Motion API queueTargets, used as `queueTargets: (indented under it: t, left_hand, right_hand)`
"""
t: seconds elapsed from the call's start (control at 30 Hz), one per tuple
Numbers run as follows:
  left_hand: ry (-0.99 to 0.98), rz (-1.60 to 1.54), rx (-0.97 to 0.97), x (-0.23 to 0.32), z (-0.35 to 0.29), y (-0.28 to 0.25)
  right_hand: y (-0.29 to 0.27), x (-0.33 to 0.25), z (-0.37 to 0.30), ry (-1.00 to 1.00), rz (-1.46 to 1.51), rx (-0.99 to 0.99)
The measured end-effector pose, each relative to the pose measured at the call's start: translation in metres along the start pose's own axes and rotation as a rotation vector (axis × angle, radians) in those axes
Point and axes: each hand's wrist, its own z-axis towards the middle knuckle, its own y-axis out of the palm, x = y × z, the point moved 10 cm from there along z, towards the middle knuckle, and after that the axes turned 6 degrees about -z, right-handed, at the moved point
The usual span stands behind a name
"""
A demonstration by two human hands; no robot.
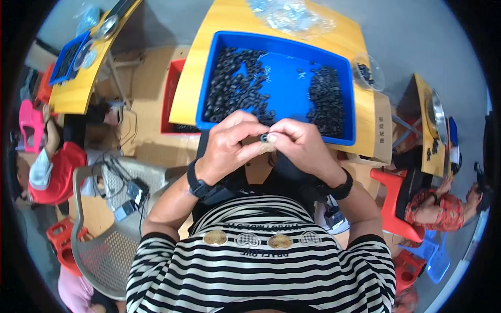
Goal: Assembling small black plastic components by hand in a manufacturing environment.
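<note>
My left hand (229, 142) and my right hand (302, 146) meet in front of my chest, just off the near edge of a blue tray (284, 39). Between their fingertips is a small black ring-shaped part (264, 137), pinched from both sides and partly covered by the fingers. Inside the tray, a loose heap of black round parts (229, 83) spreads over the left side. A denser pile of small black parts (327, 99) lies along the right side, with blue tray bottom between the two.
The tray stands on a yellow table (190, 88) with clear plastic bags (292, 15) at its far end. A clear bowl (368, 73) of black parts is at right, above a cardboard box (382, 125). A grey chair (112, 245) stands left; other people sit on both sides.
</note>
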Motion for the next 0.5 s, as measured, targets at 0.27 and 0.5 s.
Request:
queueTargets:
  t: [0.27, 0.5]
  left_hand:
    - [-0.094, -0.062, 0.044, -0.006, 0.001, -0.004]
    - [-0.093, -0.033, 0.078, -0.009, -0.005, -0.012]
  right_hand:
    - [-0.139, 0.022, -0.001, 0.051, -0.163, 0.454]
    - [-0.302, 0.116, 0.015, 0.15, -0.543, 0.806]
